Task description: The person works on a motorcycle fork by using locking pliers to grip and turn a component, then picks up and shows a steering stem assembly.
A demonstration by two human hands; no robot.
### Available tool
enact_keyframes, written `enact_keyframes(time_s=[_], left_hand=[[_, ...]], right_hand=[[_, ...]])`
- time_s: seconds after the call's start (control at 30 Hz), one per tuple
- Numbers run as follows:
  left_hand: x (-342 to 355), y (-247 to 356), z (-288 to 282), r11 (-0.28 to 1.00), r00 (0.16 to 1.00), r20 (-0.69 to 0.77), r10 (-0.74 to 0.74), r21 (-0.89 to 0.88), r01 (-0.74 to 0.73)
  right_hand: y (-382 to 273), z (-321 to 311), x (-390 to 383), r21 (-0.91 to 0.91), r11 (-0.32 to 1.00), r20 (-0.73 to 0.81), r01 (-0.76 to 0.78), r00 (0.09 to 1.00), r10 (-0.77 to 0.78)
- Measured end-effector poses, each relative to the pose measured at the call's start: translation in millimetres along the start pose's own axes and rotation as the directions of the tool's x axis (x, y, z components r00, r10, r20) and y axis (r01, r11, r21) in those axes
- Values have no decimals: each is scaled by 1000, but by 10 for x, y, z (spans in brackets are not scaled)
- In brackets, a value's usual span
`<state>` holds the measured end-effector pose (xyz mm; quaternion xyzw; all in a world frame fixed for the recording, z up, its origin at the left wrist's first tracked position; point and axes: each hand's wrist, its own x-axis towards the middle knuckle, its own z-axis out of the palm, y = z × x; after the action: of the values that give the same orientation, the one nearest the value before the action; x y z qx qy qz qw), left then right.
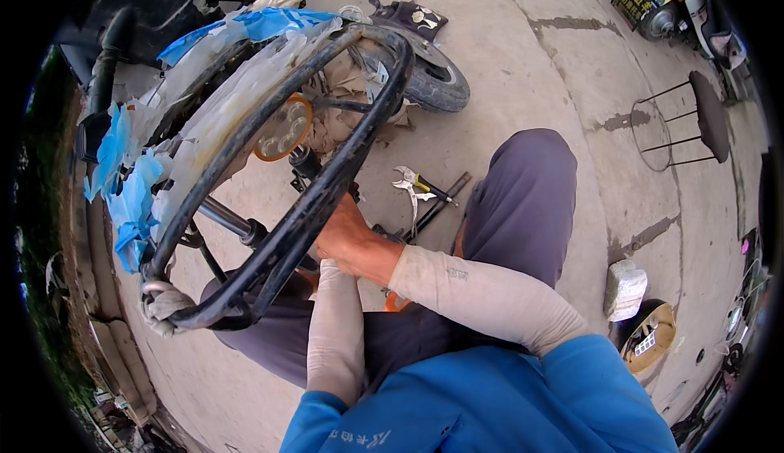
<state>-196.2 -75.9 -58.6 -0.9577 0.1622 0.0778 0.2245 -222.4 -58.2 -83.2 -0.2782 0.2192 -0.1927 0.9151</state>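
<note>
My right hand [355,241] reaches from the right to the front fork area beneath a black tubular frame [290,233]; its fingers are hidden behind the tubes. My left hand is hidden under the right one and the frame, with only its sleeved forearm showing, so I cannot tell what either holds. Torn pale and blue plastic [131,200] covers part of the vehicle above, beside an orange-rimmed round lamp [282,126]. Pliers [408,184] and a dark bar [437,204] lie on the ground right of my hands. An orange object [394,302] shows below my right wrist.
A wheel [433,86] lies behind the frame. On the concrete to the right are a stool-like seat [706,114], a pale block [625,290] and a tan container [653,330]. A parked two-wheeler [694,12] stands at top right. My bent knee [527,192] is beside the tools.
</note>
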Motion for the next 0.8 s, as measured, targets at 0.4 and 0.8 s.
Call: enact_keyframes(time_s=[0.4,0.8], left_hand=[[147,261,428,833,997,13,-82,-549,76],[598,621,1539,-62,965,-203,-164,-974,-216]], right_hand=[[-600,-118,-99,-334,921,3,-200,977,213],[-1470,-1035,-308,-606,763,-121,-226,974,192]])
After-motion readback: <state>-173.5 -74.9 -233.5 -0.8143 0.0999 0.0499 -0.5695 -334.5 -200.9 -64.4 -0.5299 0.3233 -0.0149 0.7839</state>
